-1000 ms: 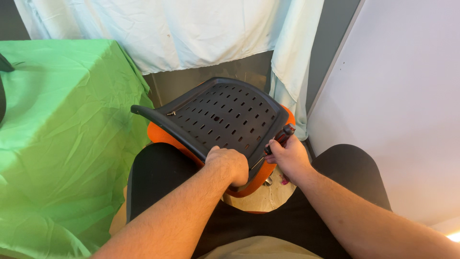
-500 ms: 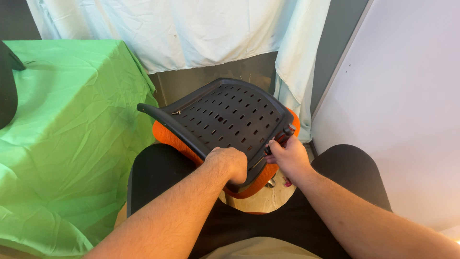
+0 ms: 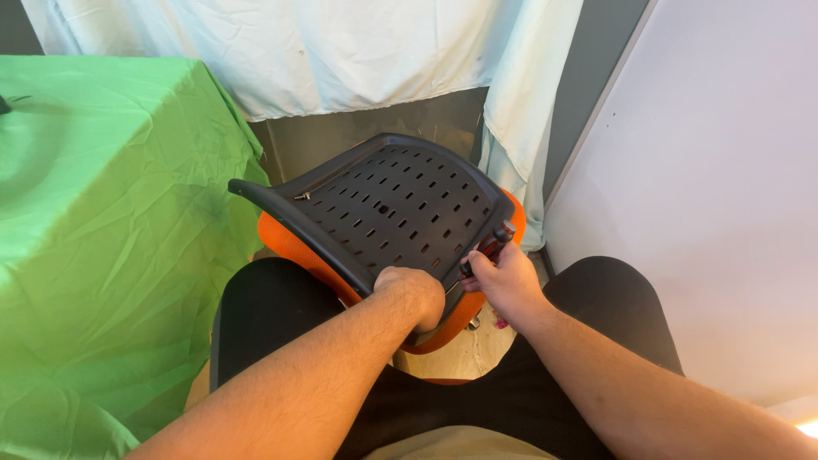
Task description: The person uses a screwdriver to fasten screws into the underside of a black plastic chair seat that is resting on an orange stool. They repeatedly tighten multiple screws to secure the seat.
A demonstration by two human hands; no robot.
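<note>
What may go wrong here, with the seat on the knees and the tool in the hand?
The black perforated seat shell rests tilted on the lap, steadied only by the left hand; it might slide off. The right hand grips a screwdriver close to the left hand, so a slip could perhaps jab those fingers.

The left hand hides its fingers behind the black seat shell.

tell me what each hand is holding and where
Left hand grips the near edge of the black perforated plastic chair seat; right hand holds a red-and-black screwdriver by its handle.
</note>
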